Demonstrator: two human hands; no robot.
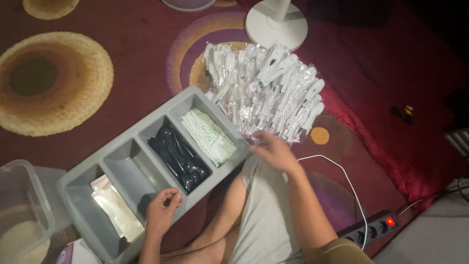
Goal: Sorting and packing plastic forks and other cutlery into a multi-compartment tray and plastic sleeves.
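A grey four-compartment tray (pixel 128 138) lies on the carpet in front of me. One compartment holds wrapped white-green packets (pixel 208 135), the one beside it black plastic spoons (pixel 178 155), another stays bare, and the nearest has flat whitish sachets (pixel 115 208). My left hand (pixel 161 211) rests on the tray's near rim, fingers curled, something small possibly pinched in them. My right hand (pixel 272 149), blurred, hovers at the near edge of a pile of clear-wrapped cutlery packs (pixel 266 88); whether it holds one is unclear.
A white fan base (pixel 276 23) stands behind the pile. A clear plastic tub (pixel 22 212) sits at the left. A power strip with a red switch (pixel 370 228) and a white cable (pixel 337 168) lie at the right. My bent knee is below.
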